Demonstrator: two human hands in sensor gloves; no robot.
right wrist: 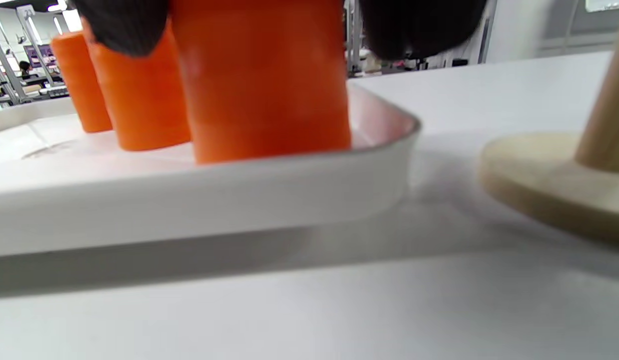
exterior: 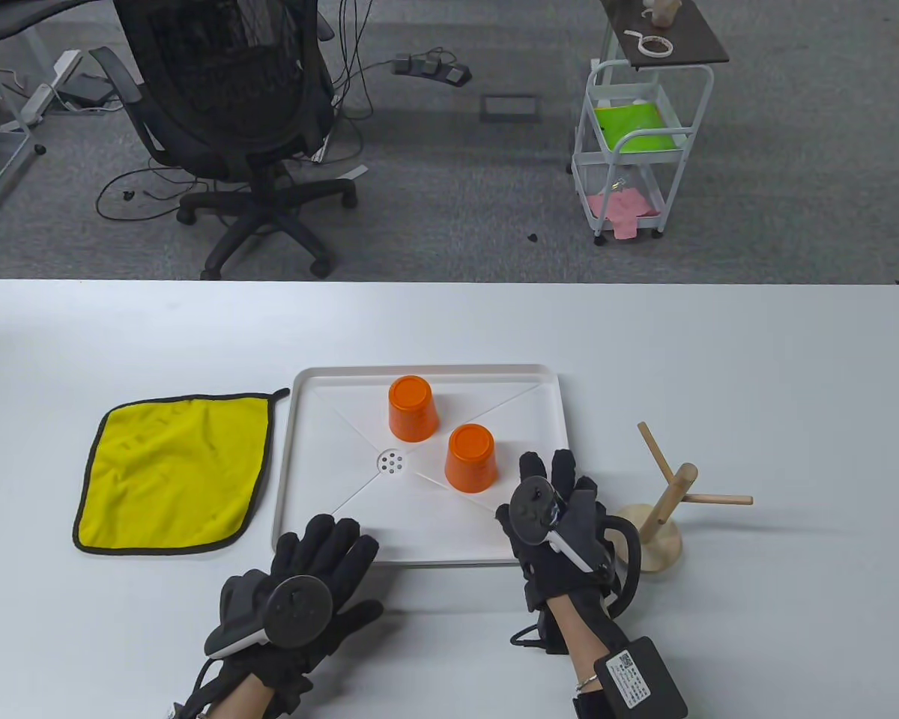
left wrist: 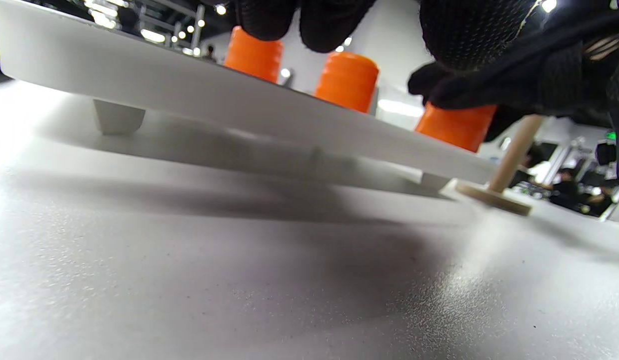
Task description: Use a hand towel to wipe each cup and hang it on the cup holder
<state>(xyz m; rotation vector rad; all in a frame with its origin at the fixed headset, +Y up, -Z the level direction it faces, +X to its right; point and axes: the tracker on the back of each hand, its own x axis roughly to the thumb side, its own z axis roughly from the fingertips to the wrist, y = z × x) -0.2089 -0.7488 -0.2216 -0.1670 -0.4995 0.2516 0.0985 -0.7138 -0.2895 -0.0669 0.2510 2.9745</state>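
Two orange cups stand upside down on the white tray (exterior: 322,419), one at the back (exterior: 412,408) and one nearer (exterior: 470,458). A third orange cup (right wrist: 264,80) stands at the tray's front right corner, hidden under my right hand (exterior: 547,479) in the table view. That hand grips it from above, with fingers (right wrist: 124,25) down either side. My left hand (exterior: 330,539) lies flat on the table, its fingertips at the tray's front edge. The yellow towel (exterior: 172,472) lies flat to the left of the tray. The wooden cup holder (exterior: 678,487) stands bare just right of my right hand.
Beyond the table's far edge stand a black office chair (exterior: 225,97) and a white cart (exterior: 629,150). The tray's wall (left wrist: 189,95) rises on short feet above the tabletop. The holder's round base (right wrist: 539,185) sits close to the tray's corner.
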